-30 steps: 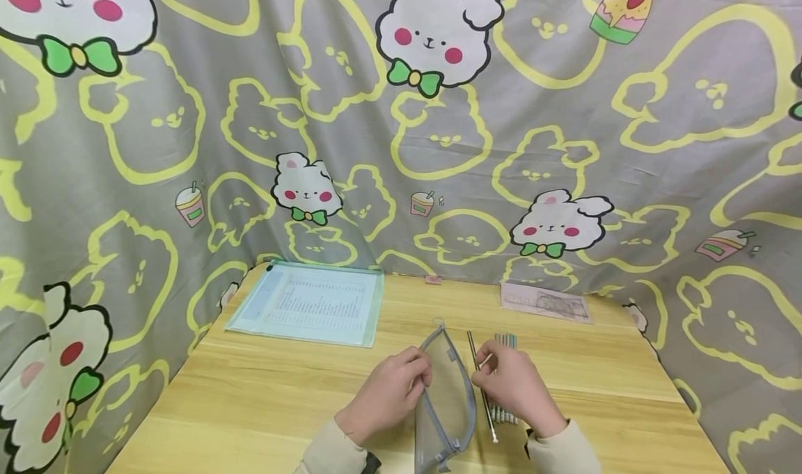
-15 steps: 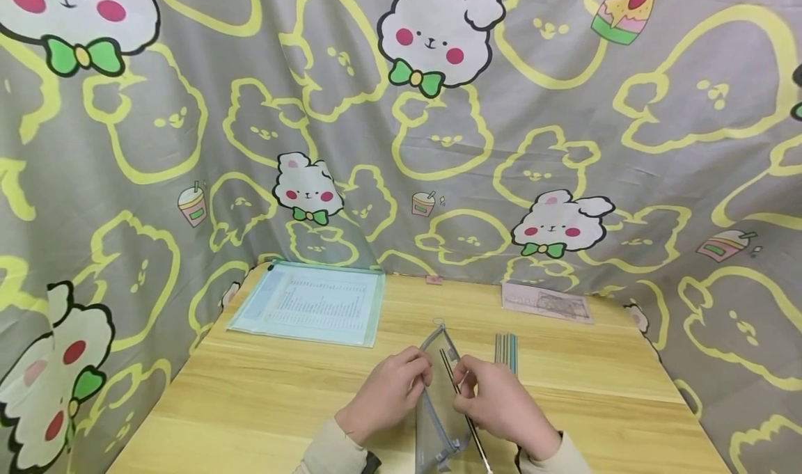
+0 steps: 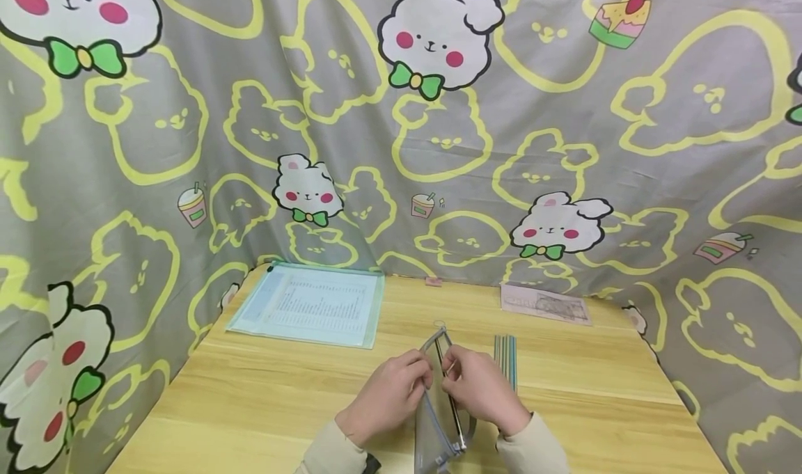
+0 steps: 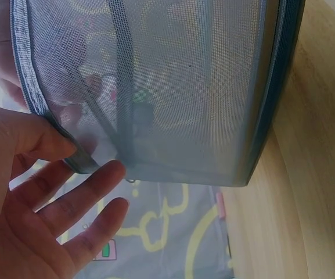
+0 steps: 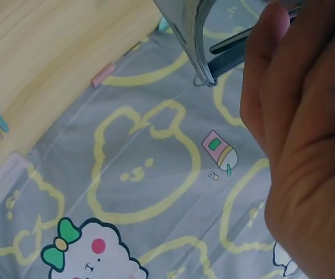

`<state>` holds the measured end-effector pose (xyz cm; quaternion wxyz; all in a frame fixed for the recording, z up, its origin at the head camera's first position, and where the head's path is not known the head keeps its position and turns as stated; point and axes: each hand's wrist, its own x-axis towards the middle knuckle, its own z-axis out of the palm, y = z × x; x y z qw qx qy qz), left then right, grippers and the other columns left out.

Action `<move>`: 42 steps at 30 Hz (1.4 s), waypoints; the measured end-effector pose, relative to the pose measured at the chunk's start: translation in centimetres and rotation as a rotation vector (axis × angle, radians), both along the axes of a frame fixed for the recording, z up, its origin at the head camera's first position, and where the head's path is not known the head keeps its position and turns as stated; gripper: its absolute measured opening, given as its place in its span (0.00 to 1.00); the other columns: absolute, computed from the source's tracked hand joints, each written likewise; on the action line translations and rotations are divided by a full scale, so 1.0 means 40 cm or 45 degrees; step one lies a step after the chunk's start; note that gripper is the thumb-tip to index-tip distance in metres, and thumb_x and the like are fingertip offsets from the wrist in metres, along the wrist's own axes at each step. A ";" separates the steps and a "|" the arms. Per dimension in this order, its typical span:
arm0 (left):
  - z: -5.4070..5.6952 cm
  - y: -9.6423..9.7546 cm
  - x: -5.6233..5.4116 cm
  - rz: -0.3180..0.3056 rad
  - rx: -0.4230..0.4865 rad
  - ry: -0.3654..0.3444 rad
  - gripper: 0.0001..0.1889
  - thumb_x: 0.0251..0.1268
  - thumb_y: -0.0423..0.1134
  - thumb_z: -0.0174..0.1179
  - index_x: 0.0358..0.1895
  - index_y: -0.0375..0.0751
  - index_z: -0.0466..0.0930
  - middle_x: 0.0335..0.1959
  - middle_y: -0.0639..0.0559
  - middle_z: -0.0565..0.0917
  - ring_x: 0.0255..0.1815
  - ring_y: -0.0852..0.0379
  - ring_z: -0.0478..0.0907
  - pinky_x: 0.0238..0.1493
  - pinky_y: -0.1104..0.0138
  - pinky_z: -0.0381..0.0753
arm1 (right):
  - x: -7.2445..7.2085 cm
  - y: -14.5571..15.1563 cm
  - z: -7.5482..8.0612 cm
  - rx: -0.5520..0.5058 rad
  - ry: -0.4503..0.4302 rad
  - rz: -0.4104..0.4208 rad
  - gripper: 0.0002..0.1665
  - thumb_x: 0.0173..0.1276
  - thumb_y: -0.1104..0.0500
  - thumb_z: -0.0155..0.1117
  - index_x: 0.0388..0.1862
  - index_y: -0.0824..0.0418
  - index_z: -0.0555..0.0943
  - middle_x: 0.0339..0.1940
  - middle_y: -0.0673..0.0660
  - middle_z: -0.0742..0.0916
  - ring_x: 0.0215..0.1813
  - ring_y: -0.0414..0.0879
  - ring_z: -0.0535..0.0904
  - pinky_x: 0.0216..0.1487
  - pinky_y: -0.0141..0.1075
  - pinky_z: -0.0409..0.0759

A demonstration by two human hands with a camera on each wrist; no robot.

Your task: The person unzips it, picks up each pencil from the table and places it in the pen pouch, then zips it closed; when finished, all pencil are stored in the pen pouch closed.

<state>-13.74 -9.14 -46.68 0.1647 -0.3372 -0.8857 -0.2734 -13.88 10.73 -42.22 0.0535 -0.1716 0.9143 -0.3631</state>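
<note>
A grey mesh zip pouch (image 3: pixel 429 432) stands with its mouth spread over the table's front. My left hand (image 3: pixel 391 390) pinches one zip edge of it; in the left wrist view the thumb and forefinger grip the edge tape, with the other fingers spread. My right hand (image 3: pixel 482 387) pinches a slim dark pencil (image 3: pixel 454 415) with a pale end, lying along the pouch's mouth. In the right wrist view its dark tip (image 5: pixel 231 43) shows beside the pouch corner. To the right, several striped pencils (image 3: pixel 506 359) lie side by side, partly hidden by my right hand.
A clear blue-green zip folder (image 3: pixel 313 303) with a printed sheet lies at the back left. At the back right is a pinkish printed slip (image 3: pixel 545 303). A small pink eraser-like block (image 3: pixel 434 281) sits by the patterned curtain (image 3: pixel 451 147).
My right hand has moved left from beside the striped pencils to the pouch, bringing the dark pencil into its mouth. The pouch's mouth has narrowed. My left hand keeps its place.
</note>
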 end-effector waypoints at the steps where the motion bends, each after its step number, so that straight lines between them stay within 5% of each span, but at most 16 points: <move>1: 0.000 0.000 0.000 -0.001 0.004 -0.002 0.09 0.72 0.29 0.63 0.34 0.48 0.82 0.43 0.58 0.85 0.42 0.65 0.83 0.44 0.79 0.82 | -0.002 -0.002 -0.003 0.000 -0.001 -0.002 0.09 0.62 0.71 0.64 0.39 0.61 0.80 0.25 0.48 0.83 0.18 0.40 0.78 0.19 0.32 0.76; 14: 0.003 0.000 0.001 -0.004 0.018 -0.014 0.09 0.69 0.28 0.64 0.34 0.48 0.83 0.44 0.58 0.86 0.44 0.64 0.85 0.47 0.76 0.85 | -0.019 -0.021 -0.037 0.099 0.066 -0.066 0.09 0.62 0.70 0.69 0.37 0.60 0.80 0.24 0.48 0.82 0.20 0.39 0.75 0.19 0.31 0.73; 42: -0.004 -0.003 -0.002 0.003 0.035 -0.010 0.09 0.69 0.27 0.63 0.33 0.47 0.83 0.40 0.59 0.84 0.41 0.65 0.83 0.46 0.76 0.85 | -0.014 -0.045 -0.049 0.121 0.038 -0.019 0.11 0.60 0.69 0.73 0.35 0.58 0.79 0.23 0.47 0.83 0.19 0.38 0.77 0.20 0.31 0.75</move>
